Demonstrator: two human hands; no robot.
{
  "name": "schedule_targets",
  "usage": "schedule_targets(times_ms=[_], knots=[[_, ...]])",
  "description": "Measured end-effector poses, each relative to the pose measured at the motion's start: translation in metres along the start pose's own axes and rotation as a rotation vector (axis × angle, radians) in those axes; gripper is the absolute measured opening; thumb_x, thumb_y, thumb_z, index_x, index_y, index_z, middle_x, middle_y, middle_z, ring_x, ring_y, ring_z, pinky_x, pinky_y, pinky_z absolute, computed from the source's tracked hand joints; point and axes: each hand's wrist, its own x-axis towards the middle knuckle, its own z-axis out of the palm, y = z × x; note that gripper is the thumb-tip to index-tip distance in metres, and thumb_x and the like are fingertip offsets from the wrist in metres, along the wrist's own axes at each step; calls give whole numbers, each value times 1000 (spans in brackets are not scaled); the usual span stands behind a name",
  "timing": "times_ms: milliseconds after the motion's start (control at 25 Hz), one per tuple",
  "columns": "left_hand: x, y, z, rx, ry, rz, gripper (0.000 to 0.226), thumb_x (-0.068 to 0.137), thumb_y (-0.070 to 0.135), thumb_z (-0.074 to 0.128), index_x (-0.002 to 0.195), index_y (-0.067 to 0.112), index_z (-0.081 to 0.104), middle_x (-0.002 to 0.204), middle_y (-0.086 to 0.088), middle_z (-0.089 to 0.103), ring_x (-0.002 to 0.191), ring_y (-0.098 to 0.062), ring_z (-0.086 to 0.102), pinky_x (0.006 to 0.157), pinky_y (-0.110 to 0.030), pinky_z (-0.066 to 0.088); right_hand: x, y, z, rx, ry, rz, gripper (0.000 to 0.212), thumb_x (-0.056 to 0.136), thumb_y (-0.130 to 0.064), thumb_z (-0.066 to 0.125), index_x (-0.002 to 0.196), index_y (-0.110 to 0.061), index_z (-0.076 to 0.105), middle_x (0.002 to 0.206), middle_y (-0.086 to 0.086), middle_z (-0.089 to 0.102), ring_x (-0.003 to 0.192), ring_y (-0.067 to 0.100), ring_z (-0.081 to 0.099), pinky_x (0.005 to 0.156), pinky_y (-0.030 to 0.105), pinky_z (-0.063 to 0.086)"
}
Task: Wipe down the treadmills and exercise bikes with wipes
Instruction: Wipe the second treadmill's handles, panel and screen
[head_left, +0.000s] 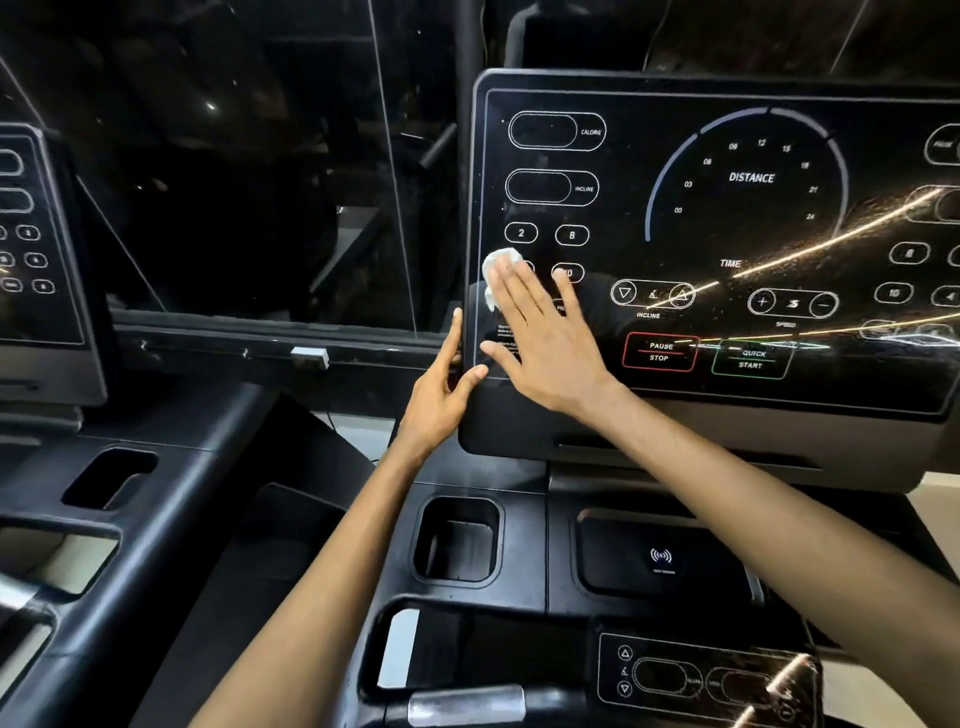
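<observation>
A black glossy treadmill console screen (727, 234) with printed buttons fills the upper right. My right hand (545, 338) lies flat on its lower left area, fingers straight, pressing a crumpled white wipe (498, 265) against the glass. The wipe shows above my fingertips. My left hand (441, 395) holds the console's lower left edge, thumb on the front and index finger up along the side.
Below the screen are a cup holder (457, 540), a wireless charging pad (660, 561) and a lower control panel (701, 675). A second treadmill console (36, 249) stands at the left. A dark window (234, 182) lies behind.
</observation>
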Motion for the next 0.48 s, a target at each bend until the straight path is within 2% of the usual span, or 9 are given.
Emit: schedule_targets(times_ms=[80, 120, 200, 280, 320, 400, 480], knots=[[0, 3, -3, 27, 21, 18, 74, 99, 41, 62, 156, 51, 16, 140, 11, 60, 122, 3, 53, 106, -18, 41, 5, 7, -2, 8, 41, 15, 74, 105, -52, 33, 161, -12, 6, 169, 2, 4, 155, 15, 0, 125, 51, 1], [0, 6, -4, 28, 26, 25, 75, 99, 40, 62, 157, 49, 16, 140, 13, 60, 123, 9, 51, 103, -11, 39, 14, 11, -6, 28, 56, 66, 72, 105, -51, 31, 161, -12, 7, 168, 2, 5, 155, 15, 1, 125, 51, 2], [2, 11, -4, 29, 38, 31, 76, 99, 33, 64, 159, 43, 17, 133, 26, 56, 115, 27, 45, 94, 2, 33, 33, 9, -14, 70, 72, 152, 70, 105, -51, 27, 161, -12, 8, 168, 3, 4, 155, 15, 1, 125, 51, 3], [3, 13, -4, 41, 54, 33, 77, 99, 31, 64, 159, 42, 17, 128, 39, 47, 110, 32, 42, 92, 3, 32, 38, 3, -13, 67, 80, 87, 69, 106, -50, 26, 160, -11, 9, 168, 4, 4, 155, 17, 2, 125, 51, 4], [2, 14, -3, 48, 56, 32, 77, 99, 34, 63, 158, 45, 15, 131, 41, 45, 112, 29, 44, 94, 0, 33, 36, 3, -11, 40, 78, 23, 69, 106, -51, 26, 160, -10, 10, 168, 5, 5, 155, 17, 2, 125, 50, 4], [3, 15, -2, 53, 64, 25, 75, 99, 39, 62, 156, 52, 14, 144, 28, 49, 125, 11, 49, 102, -10, 36, 40, 13, -13, 2, 74, -21, 69, 106, -51, 26, 160, -11, 10, 168, 3, 7, 155, 16, 2, 125, 51, 3], [8, 15, 1, 47, 77, 23, 75, 99, 41, 61, 156, 53, 13, 151, 12, 50, 136, -6, 48, 109, -22, 37, 56, 22, -22, 29, 87, 80, 69, 105, -50, 25, 160, -11, 9, 168, 4, 6, 155, 16, 2, 124, 52, 2]])
